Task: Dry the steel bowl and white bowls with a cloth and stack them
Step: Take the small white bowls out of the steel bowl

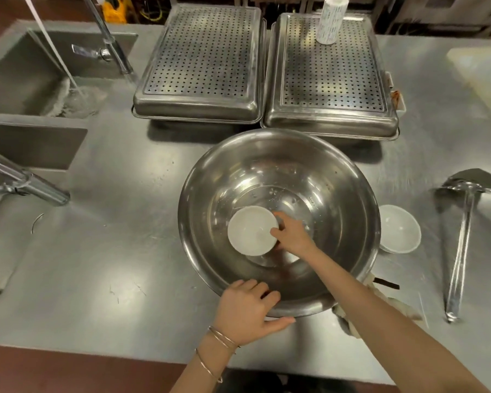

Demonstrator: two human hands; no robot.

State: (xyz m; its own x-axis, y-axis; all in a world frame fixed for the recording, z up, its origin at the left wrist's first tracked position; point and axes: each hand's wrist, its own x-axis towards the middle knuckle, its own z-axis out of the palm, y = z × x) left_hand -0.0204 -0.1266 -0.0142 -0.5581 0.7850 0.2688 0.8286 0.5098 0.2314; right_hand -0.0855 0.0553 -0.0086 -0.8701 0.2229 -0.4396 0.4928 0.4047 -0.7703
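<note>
At the middle of the frame, the steel bowl (309,154) sits on the counter (111,251), with water drops on its inner wall. Inside it, left of its centre, a white bowl (250,232) stands mouth up. The right hand (294,236) reaches in from the lower right and pinches this bowl's right rim, thumb on the inside and fingers behind the wall. The left hand (247,310) grips the steel bowl's near rim, fingers curled over the edge and thumb along the outside.

Just right of the steel bowl, a second white bowl (400,232) rests on the counter, partly hidden by the steel rim. A crumpled cloth (349,319) lies at the steel bowl's lower right edge, partly under the right forearm. Farther right lies a ladle (462,242).

Across the top, two perforated trays (199,58) sit side by side, and a paper roll (330,19) stands on the right one. At upper left, water runs into a sink (17,80).
</note>
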